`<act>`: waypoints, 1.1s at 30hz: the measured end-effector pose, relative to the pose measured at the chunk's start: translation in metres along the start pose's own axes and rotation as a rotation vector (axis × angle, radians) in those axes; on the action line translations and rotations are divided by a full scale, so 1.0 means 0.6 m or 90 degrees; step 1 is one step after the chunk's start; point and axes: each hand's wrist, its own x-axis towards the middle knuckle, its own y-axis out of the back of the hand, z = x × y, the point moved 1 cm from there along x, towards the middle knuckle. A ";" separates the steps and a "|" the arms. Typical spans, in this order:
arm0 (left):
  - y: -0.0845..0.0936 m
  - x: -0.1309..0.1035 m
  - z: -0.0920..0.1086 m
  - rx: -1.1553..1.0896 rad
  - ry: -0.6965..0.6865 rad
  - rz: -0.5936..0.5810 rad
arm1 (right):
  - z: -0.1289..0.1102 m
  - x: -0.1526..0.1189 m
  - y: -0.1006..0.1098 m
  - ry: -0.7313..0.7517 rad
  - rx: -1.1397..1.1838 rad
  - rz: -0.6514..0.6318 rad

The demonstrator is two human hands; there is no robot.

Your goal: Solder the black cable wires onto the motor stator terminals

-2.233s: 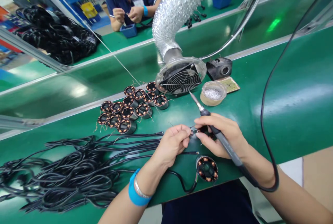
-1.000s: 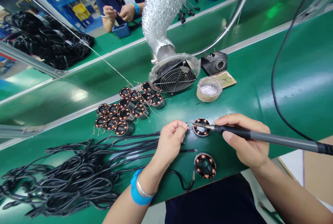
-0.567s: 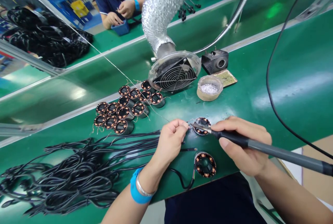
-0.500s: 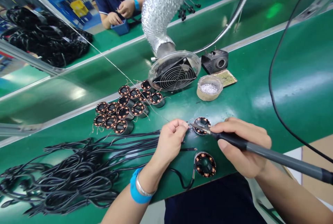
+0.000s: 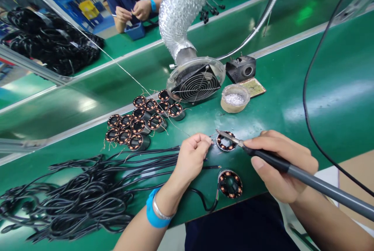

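My left hand (image 5: 193, 157) pinches a thin wire close to the tips of the black cables (image 5: 157, 161). A soldering iron (image 5: 271, 161) is gripped in my right hand (image 5: 283, 165), its metal tip over the upper edge of a copper-wound stator (image 5: 226, 141). That stator lies just right of my left fingertips. Nearer to me sits a second stator (image 5: 230, 184), with a black cable joined to its left side. A thin strand of solder wire (image 5: 128, 72) runs from the upper left down towards my left hand.
Several stators (image 5: 138, 142) stand left of the fume extractor (image 5: 195, 81). Behind the bench's centre are a round tub (image 5: 234, 99), a flat tray (image 5: 254, 87) and a black holder (image 5: 242, 69). Coiled cables (image 5: 78, 200) cover the left. Across the bench, a person's hands (image 5: 142, 9) hold small parts.
My right hand has moved slightly right, and the iron's tip has lifted away from my left fingertips. Across the bench, the person's one hand has risen from the blue bin, holding a thin item.
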 end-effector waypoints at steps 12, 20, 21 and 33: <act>0.001 -0.002 0.006 0.016 -0.008 -0.039 | 0.027 0.001 -0.028 -0.026 -0.077 -0.004; 0.014 -0.007 -0.006 0.083 -0.087 -0.129 | 0.047 0.019 -0.064 0.122 -0.090 -0.199; 0.015 -0.009 -0.003 0.108 -0.102 -0.132 | 0.046 0.018 -0.065 0.132 -0.096 -0.192; 0.017 -0.014 0.015 0.215 -0.165 -0.119 | 0.037 -0.001 -0.058 0.093 -0.098 -0.171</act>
